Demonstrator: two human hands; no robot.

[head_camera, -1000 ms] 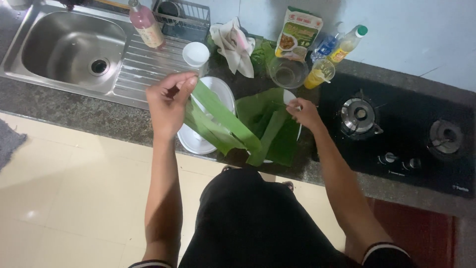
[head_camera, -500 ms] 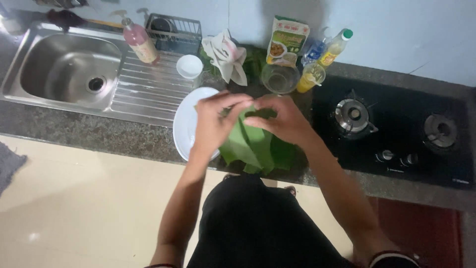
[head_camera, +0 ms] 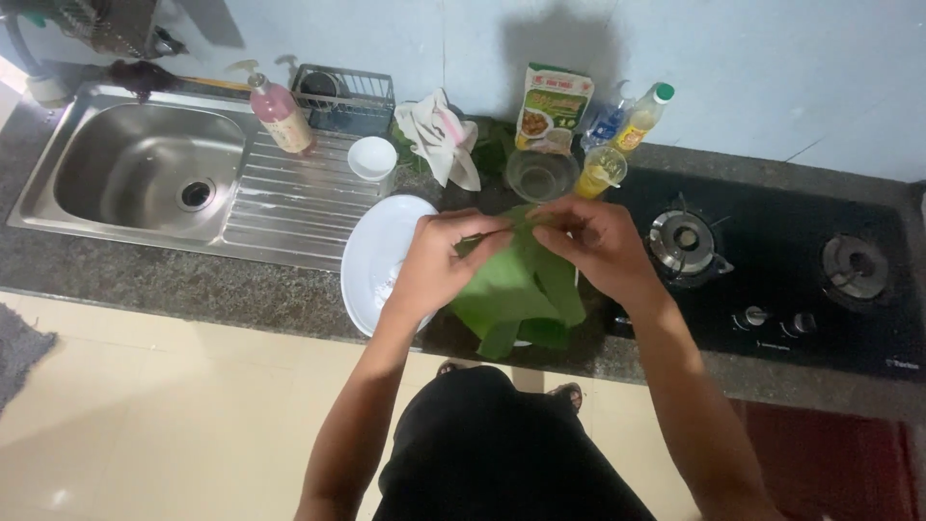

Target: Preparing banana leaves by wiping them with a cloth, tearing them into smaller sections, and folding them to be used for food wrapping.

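Green leaf (head_camera: 516,285), likely light, pliant, tearable, pinched along upper edge by left hand (head_camera: 439,260) and right hand (head_camera: 598,246), both clamped, above worktop (head_camera: 193,285).

- The green leaf (head_camera: 516,285) pinched between the left hand (head_camera: 439,265) and the right hand (head_camera: 598,246) looks smooth and waxy, with a dull sheen.
- The white plate (head_camera: 381,256) just left of the left hand is glossy, like ceramic or plastic.
- The table (head_camera: 193,289) under both hands is dark speckled stone, polished.
- The sink (head_camera: 135,178), well left of the left hand, is brushed steel with a ribbed drainer.
- The stove (head_camera: 820,280) right of the right hand has a glossy black glass top and metal burners.
- The bowl (head_camera: 540,174) beyond the hands is clear glass.
- The cloth (head_camera: 439,135) beside it is soft, crumpled fabric.
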